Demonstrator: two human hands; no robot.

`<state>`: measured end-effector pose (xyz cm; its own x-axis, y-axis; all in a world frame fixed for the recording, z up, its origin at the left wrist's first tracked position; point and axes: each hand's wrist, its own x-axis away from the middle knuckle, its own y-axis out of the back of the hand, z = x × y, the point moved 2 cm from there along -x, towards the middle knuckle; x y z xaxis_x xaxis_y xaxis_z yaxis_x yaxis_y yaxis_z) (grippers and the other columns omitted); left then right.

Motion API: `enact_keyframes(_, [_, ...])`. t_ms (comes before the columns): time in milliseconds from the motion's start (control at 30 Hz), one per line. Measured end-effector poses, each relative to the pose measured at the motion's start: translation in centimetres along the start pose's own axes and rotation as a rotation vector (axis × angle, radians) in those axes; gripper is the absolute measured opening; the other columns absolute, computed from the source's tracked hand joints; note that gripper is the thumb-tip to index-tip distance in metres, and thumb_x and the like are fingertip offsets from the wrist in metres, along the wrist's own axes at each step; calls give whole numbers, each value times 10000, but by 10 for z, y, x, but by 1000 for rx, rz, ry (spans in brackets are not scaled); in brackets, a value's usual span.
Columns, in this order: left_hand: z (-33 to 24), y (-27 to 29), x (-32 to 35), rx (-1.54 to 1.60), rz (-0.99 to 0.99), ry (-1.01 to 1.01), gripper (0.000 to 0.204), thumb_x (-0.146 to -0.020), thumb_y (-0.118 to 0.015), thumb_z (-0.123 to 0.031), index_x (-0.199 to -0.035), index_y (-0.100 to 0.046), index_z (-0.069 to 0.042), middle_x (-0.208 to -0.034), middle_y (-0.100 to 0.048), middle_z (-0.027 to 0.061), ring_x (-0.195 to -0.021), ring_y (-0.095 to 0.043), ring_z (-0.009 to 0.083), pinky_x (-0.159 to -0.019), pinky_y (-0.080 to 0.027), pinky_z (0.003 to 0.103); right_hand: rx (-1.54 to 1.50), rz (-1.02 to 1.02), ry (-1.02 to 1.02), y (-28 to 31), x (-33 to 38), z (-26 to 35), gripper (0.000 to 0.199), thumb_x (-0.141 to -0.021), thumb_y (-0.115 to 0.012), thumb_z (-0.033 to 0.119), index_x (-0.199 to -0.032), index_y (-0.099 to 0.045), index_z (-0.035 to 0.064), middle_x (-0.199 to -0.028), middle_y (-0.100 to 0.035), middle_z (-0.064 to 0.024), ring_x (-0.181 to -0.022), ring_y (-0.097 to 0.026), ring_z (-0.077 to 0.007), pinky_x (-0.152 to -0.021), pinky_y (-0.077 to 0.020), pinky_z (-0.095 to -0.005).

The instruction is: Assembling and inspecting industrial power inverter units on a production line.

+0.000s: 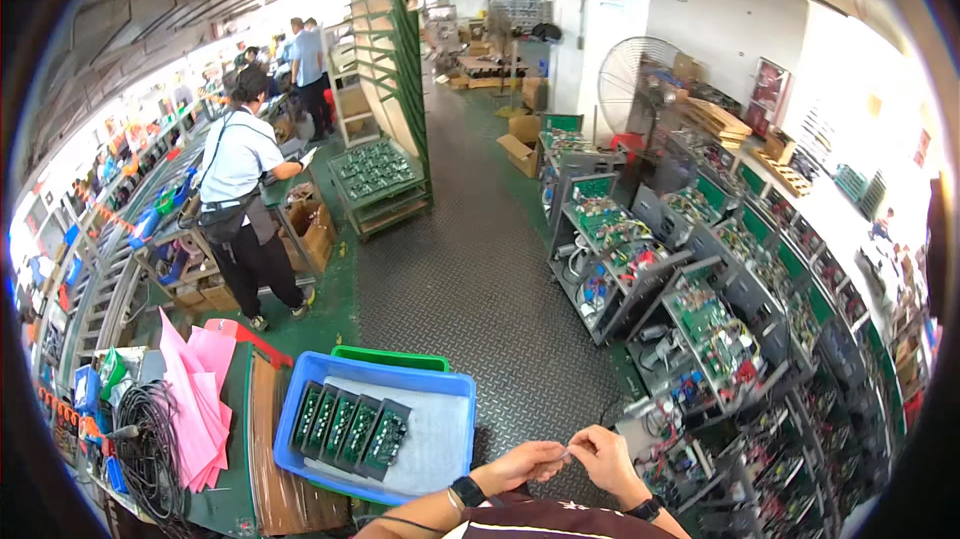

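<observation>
My left hand and my right hand meet at the bottom centre, fingertips pinched together on a tiny pale part between them. Each wrist wears a dark band. Just left of my hands a blue bin holds several green circuit boards standing in a row on a white foam sheet. What the small part is cannot be made out.
A green bin sits behind the blue one. Pink sheets and coiled black cables lie to the left. Racks of circuit boards line the right. A person in a light shirt stands at a bench. A fan stands beyond.
</observation>
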<state>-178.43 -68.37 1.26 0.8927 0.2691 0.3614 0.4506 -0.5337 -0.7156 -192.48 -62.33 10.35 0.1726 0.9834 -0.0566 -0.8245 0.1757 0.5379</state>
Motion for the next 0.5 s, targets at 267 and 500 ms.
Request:
enact_keyframes(267, [-201,46,-130,-371,4,-190,250,-855,-548,-200,-897,-625,35,-699,-574,30,-660,-509,95,-615,-393,223,-44,86,120,53,-235,-35,66,-704,-633,-5,-745,-583,-11,-667,-544,-77,-567,-543,-126,-515,-412,-231])
enact_keyframes(500, [-339,142,-213,-310,-333,-417,130,-729,-640,-87,-739,-637,42,-607,-606,58,-545,-544,108,-512,-413,238,-185,424,124,36,-474,-65,74,-669,-606,-44,-729,-566,-26,-620,-518,-19,-557,-467,-55,-528,-374,-189])
